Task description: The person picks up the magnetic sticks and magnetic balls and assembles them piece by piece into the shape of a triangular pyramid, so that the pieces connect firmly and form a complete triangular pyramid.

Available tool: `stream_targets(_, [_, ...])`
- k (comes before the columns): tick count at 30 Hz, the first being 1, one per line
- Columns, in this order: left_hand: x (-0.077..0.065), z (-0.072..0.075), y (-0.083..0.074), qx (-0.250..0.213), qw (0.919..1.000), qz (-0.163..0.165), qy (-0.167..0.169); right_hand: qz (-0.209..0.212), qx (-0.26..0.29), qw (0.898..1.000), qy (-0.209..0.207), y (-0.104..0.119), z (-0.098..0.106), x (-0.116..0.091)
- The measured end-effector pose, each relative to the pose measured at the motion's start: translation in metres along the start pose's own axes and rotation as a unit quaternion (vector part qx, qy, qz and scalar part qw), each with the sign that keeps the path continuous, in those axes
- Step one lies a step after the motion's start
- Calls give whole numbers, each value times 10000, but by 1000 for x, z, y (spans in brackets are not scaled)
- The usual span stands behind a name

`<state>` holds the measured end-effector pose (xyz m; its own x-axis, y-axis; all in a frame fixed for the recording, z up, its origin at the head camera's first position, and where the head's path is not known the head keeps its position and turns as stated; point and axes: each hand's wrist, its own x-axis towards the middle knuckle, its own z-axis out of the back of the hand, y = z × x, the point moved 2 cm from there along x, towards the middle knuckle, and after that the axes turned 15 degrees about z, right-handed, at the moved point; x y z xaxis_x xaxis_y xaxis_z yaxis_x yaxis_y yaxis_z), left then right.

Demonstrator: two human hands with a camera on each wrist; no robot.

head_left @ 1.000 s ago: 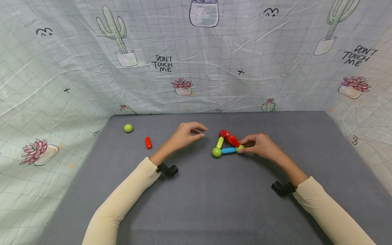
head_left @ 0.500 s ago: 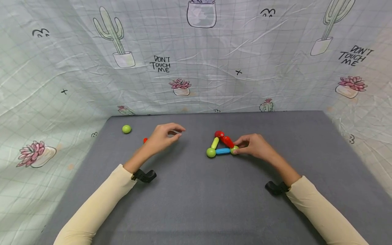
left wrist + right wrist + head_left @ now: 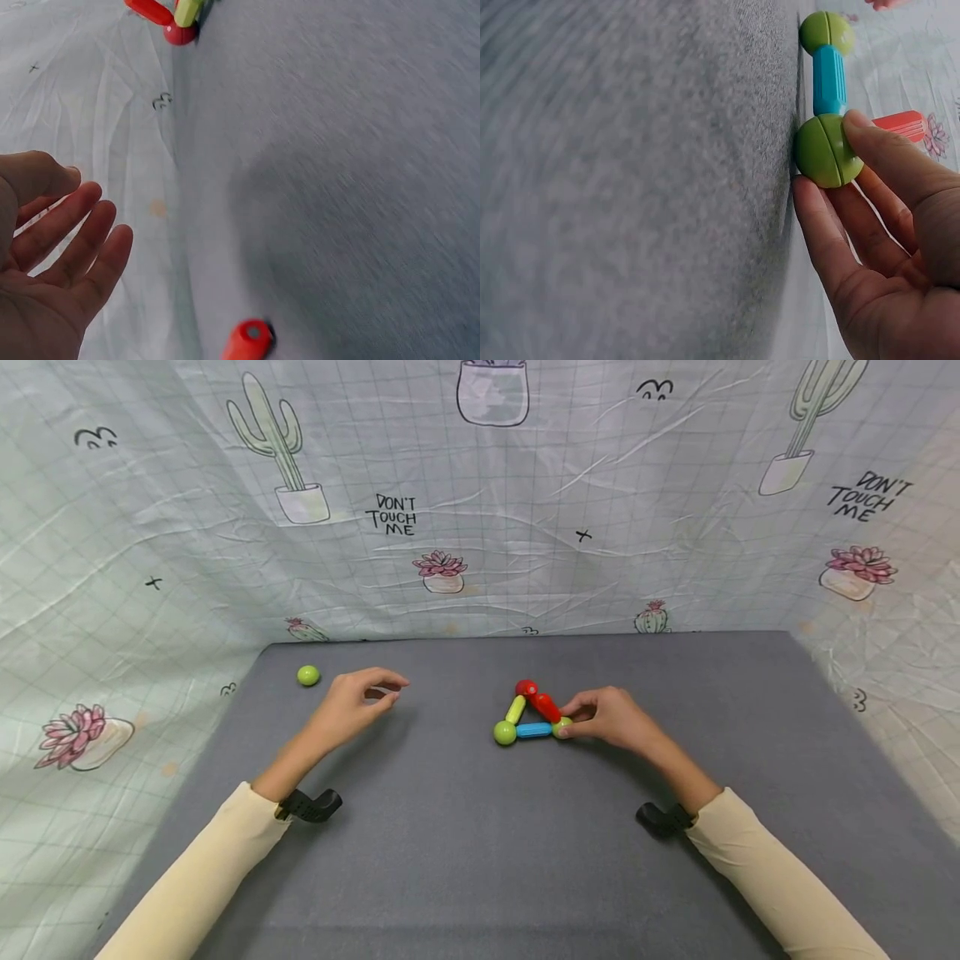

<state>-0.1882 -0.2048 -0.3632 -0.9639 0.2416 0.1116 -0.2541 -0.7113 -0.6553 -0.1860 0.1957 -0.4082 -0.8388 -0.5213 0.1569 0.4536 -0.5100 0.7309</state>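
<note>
My right hand [image 3: 611, 718] pinches a green ball [image 3: 823, 156] between thumb and fingers. That ball is one corner of a triangle of toy rods and balls. A blue rod [image 3: 534, 730] runs from it to a second green ball [image 3: 505, 732]. From there a yellow-green rod [image 3: 515, 709] leads up to a red ball [image 3: 527, 687], and a red rod [image 3: 548, 708] forms the third side. My left hand [image 3: 352, 706] hovers over the table's left part, fingers loosely bent and holding nothing. Below it, a loose red rod [image 3: 246, 343] shows in the left wrist view; in the head view the hand hides it.
A loose green ball [image 3: 308, 675] lies near the back left corner of the grey table [image 3: 465, 843]. Behind the table hangs a pale cloth [image 3: 360, 577] printed with cacti, which also comes round both sides.
My left hand has travelled left, from beside the triangle to over the loose red rod, covering it. My right hand keeps its pinch on the green ball.
</note>
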Motion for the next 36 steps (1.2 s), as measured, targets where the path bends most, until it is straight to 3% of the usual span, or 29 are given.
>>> stream_targets(25, [-8,23,55,405,9938,759,-708,-230,-185,9995,-61,4,0,4])
stream_targets(36, [-13,25,69,604,9874,1330,-604,-282,-286,9992,-13,9,1,4])
